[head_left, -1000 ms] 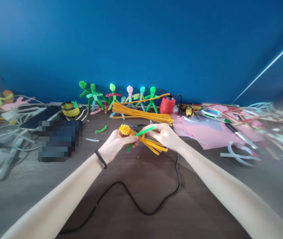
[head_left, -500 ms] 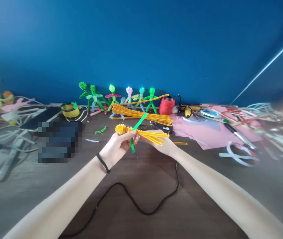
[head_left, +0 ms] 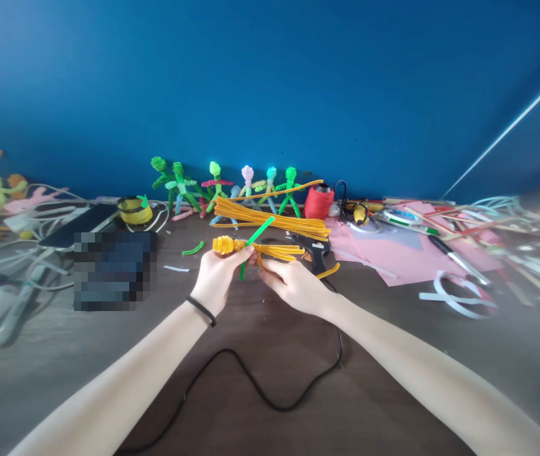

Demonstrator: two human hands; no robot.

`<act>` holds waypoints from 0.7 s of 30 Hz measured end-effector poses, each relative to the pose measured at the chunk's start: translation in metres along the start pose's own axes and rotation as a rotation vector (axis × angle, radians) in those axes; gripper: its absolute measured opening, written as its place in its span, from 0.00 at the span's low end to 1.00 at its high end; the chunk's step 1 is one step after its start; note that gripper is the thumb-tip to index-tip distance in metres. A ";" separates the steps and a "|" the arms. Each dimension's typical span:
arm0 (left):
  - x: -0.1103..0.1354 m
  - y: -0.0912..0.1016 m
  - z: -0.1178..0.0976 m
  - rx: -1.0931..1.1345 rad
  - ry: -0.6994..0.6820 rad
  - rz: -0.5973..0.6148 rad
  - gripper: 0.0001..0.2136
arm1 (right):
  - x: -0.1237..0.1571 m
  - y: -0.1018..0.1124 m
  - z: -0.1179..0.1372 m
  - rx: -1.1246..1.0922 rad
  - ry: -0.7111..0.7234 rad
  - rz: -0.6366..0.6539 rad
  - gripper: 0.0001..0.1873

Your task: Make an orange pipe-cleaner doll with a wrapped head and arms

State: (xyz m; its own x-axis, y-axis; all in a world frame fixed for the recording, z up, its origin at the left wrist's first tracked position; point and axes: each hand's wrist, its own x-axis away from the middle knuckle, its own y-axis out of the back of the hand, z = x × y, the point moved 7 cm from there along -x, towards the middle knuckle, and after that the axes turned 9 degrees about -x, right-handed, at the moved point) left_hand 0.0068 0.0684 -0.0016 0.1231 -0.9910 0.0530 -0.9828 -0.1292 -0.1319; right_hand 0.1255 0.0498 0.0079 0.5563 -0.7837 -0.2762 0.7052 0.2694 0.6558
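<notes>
My left hand (head_left: 219, 272), with a black band at its wrist, pinches a yellow pipe-cleaner figure (head_left: 225, 245) at its middle. One end of the figure is a coiled head; loose yellow legs (head_left: 283, 252) point right. A green pipe cleaner (head_left: 261, 230) crosses it at a slant, held under the left thumb. Just to the right, my right hand (head_left: 295, 285) has its fingers closed on a yellow pipe-cleaner strand beside the figure's body. A yellow end (head_left: 330, 271) sticks out beyond that hand; its link to the strand is hidden.
Behind the hands lies a bundle of yellow pipe cleaners (head_left: 270, 218), with a black glue gun (head_left: 317, 251) nearby. Several finished figures (head_left: 215, 183) lean on the blue wall. A phone (head_left: 80, 226) lies left, pink paper (head_left: 393, 256) right. A black cord (head_left: 270, 402) curves across the front.
The figure has shifted slightly left in my left hand. My right hand has come from behind the legs to their near side, uncovering the glue gun.
</notes>
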 end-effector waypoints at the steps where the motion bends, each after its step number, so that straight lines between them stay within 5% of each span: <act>1: 0.000 0.002 -0.002 -0.050 -0.027 -0.022 0.08 | 0.000 -0.001 0.000 0.010 -0.020 0.002 0.10; 11: -0.002 0.004 -0.017 -0.505 -0.183 0.031 0.07 | -0.001 0.019 0.012 0.179 -0.058 -0.038 0.13; 15: -0.001 -0.002 -0.016 -0.506 -0.137 0.154 0.07 | -0.003 0.035 0.011 0.252 -0.010 -0.127 0.13; 21: 0.000 -0.010 -0.007 -0.375 -0.026 0.333 0.07 | -0.006 0.043 0.001 0.071 0.023 -0.149 0.13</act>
State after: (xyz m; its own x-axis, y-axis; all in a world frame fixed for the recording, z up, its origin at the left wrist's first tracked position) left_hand 0.0154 0.0695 0.0061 -0.2066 -0.9775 0.0430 -0.9506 0.2109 0.2279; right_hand 0.1519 0.0651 0.0387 0.4586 -0.7989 -0.3892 0.7482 0.1108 0.6542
